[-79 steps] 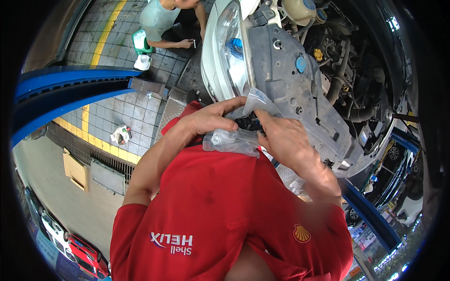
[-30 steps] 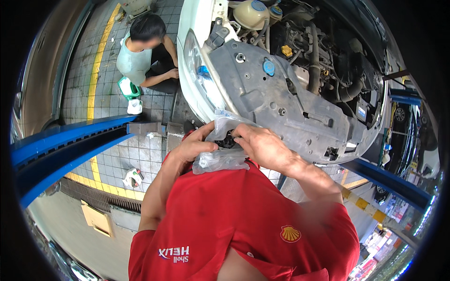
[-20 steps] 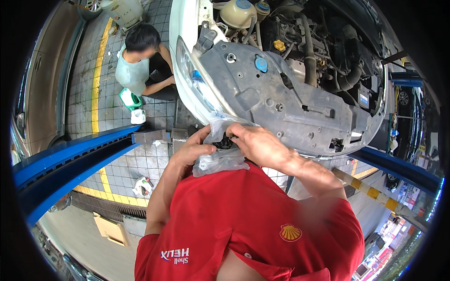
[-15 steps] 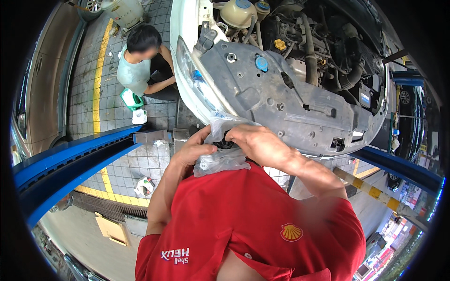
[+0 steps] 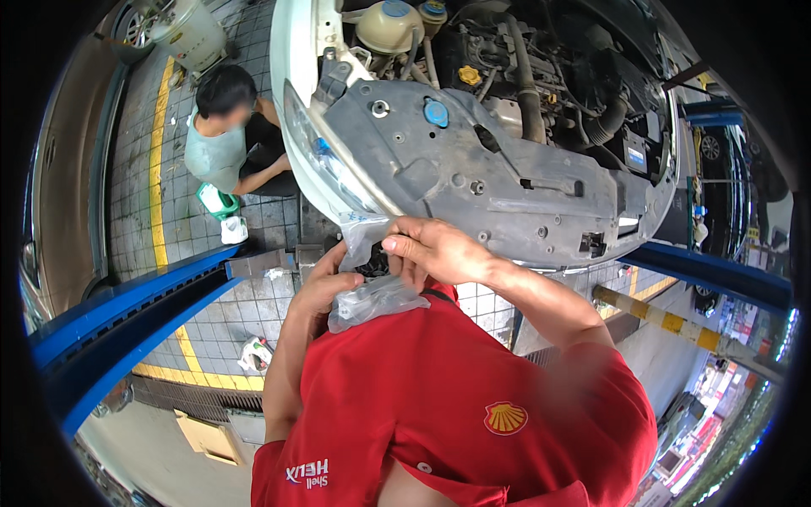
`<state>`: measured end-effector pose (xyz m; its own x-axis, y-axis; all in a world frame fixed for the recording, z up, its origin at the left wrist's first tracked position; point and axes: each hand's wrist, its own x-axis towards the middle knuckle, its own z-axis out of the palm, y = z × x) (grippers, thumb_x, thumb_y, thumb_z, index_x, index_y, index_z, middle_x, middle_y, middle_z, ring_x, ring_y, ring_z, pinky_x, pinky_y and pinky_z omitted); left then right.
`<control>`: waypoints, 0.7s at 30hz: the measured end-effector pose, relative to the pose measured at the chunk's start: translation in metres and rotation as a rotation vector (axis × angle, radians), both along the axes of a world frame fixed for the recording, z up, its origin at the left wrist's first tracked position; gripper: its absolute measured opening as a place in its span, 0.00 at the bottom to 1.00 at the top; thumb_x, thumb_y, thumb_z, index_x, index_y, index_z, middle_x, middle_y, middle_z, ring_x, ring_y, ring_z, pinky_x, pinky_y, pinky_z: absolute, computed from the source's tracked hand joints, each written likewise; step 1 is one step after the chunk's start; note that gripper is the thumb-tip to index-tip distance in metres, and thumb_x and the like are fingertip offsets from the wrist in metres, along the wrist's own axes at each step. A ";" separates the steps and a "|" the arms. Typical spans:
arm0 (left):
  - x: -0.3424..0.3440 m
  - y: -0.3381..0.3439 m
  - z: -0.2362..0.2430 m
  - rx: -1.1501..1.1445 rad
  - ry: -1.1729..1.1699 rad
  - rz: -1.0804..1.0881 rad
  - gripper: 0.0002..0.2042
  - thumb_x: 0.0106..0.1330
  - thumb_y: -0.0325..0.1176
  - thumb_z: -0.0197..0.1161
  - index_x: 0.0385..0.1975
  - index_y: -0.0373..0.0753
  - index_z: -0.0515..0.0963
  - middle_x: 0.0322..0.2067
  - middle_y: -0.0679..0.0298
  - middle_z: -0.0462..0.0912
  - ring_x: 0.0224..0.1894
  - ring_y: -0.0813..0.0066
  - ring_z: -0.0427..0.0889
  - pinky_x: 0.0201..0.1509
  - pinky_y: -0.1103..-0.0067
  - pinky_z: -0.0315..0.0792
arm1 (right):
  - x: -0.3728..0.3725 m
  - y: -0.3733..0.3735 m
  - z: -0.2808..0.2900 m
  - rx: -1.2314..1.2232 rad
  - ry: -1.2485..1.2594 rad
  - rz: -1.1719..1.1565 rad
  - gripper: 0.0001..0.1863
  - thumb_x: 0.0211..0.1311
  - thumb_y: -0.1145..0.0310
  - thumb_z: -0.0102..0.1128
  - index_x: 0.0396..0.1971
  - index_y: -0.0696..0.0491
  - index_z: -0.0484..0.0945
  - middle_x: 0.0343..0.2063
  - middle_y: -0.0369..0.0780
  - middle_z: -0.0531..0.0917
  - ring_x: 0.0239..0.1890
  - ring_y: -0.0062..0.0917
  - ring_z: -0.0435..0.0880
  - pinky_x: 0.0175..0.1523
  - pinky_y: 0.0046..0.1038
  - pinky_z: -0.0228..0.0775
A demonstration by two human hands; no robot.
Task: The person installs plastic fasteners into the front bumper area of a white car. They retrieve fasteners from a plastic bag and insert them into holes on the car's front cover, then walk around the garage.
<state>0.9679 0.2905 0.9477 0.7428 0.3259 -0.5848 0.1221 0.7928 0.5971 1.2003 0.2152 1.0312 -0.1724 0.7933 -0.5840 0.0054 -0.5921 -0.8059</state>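
A clear plastic bag (image 5: 376, 304) hangs between my hands, close in front of my red shirt. My left hand (image 5: 325, 283) grips the bag's left side, thumb pointing inward. My right hand (image 5: 435, 251) is closed at the bag's right upper edge, thumb against curled fingers. Between the hands, something black (image 5: 372, 270) shows in the bag's opening; its kind is hidden by the film and my fingers. Just beyond the hands lies the front of a car with its hood up, its grey plastic cover (image 5: 456, 190) and headlight (image 5: 325, 156) nearest.
At the left, a person (image 5: 224, 139) crouches beside the car near a green-and-white jug (image 5: 218, 201). Blue lift arms (image 5: 135, 313) reach in from both sides. A yellow-and-white striped bar (image 5: 659, 317) stands at the right. The engine bay (image 5: 541, 84) is exposed.
My right hand has come up off the bag's middle to its right edge, and the bag's mouth looks wider. The whole view has shifted, so the car appears farther left.
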 end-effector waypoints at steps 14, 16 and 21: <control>0.001 0.001 -0.008 0.008 0.000 0.005 0.39 0.50 0.25 0.67 0.68 0.31 0.68 0.56 0.61 0.80 0.56 0.71 0.79 0.62 0.77 0.69 | 0.001 -0.013 0.000 -0.093 0.565 -0.345 0.21 0.78 0.52 0.52 0.49 0.56 0.80 0.26 0.31 0.75 0.23 0.15 0.71 0.24 0.19 0.63; -0.001 -0.001 -0.006 0.003 0.044 0.033 0.39 0.50 0.26 0.68 0.68 0.31 0.68 0.57 0.60 0.81 0.57 0.70 0.79 0.63 0.77 0.69 | 0.015 -0.015 0.001 -0.098 0.673 -0.345 0.22 0.79 0.50 0.50 0.50 0.54 0.79 0.21 0.27 0.66 0.19 0.12 0.61 0.20 0.17 0.52; -0.004 -0.002 0.001 0.006 0.056 0.021 0.39 0.51 0.27 0.70 0.68 0.31 0.68 0.57 0.58 0.81 0.57 0.68 0.80 0.64 0.76 0.69 | 0.065 -0.003 -0.020 0.052 0.367 -0.632 0.17 0.78 0.48 0.50 0.35 0.45 0.72 0.20 0.25 0.61 0.19 0.12 0.55 0.20 0.17 0.45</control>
<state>0.9638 0.2888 0.9482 0.7019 0.3452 -0.6230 0.1384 0.7919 0.5947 1.2654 0.2118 1.0113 0.1500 0.8314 -0.5350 -0.6003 -0.3534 -0.7175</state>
